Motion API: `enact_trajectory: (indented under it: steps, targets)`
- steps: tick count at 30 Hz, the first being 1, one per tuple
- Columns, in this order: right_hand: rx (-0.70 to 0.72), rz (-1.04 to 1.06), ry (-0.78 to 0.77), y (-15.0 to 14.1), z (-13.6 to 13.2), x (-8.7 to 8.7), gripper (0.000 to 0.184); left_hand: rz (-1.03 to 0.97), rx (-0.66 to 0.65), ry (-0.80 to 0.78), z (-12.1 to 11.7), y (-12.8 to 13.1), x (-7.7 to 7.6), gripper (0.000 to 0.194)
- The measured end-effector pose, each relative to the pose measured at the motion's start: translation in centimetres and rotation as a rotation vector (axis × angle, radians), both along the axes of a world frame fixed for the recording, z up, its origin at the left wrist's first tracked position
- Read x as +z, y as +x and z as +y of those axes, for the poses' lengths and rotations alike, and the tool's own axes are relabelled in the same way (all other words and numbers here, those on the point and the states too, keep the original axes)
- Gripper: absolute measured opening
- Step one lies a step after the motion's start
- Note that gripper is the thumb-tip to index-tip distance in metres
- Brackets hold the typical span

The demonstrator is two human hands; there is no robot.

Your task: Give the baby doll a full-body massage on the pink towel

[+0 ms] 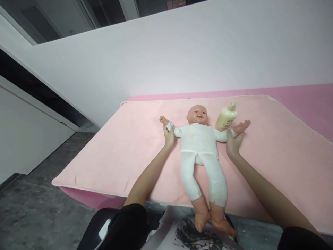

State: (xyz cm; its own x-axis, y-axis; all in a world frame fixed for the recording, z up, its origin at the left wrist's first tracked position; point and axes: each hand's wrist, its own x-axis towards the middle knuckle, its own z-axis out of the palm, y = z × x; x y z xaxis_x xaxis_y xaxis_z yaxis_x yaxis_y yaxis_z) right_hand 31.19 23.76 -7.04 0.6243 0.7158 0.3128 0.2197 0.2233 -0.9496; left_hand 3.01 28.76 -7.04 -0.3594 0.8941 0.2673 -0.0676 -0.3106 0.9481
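Observation:
A baby doll [199,139] with a white cloth body lies on its back on a pink blanket [145,156], head away from me and feet hanging over the near edge. Its arms are spread to both sides. My left hand [169,136] is closed around the doll's arm on the left, just below its small fist. On the other side, my right hand [234,141] grips the opposite arm near the wrist. A pale yellow pump bottle [225,118] stands beside the doll's head on the right, close behind that arm.
A white wall [182,59] rises behind the table, with dark window panes above it. Pink covering [307,104] shows past the blanket on the right. Grey floor [39,205] and a white door or panel [28,132] are at the left.

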Motion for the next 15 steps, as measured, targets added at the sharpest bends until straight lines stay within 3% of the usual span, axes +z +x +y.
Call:
enact_trajectory:
  steps: [4, 8, 12, 15]
  targets:
    - [0.170, -0.385, -0.049, -1.2, -0.7, -0.1, 0.043, 0.465, -0.147, 0.161, -1.3, 0.6, 0.7, 0.054]
    - [0.231, -0.887, 0.001, -2.2, -1.2, 0.4, 0.044, 0.873, -0.233, 0.244, -2.0, 1.1, 0.9, 0.046]
    - [0.232, -1.015, 0.005, -2.3, -1.6, 0.8, 0.041, 0.946, -0.244, 0.254, -2.1, 1.2, 1.0, 0.052]
    - [0.260, -0.871, -0.030, -1.9, -1.7, 0.7, 0.040, 0.822, -0.262, 0.225, -1.7, 1.0, 0.9, 0.051]
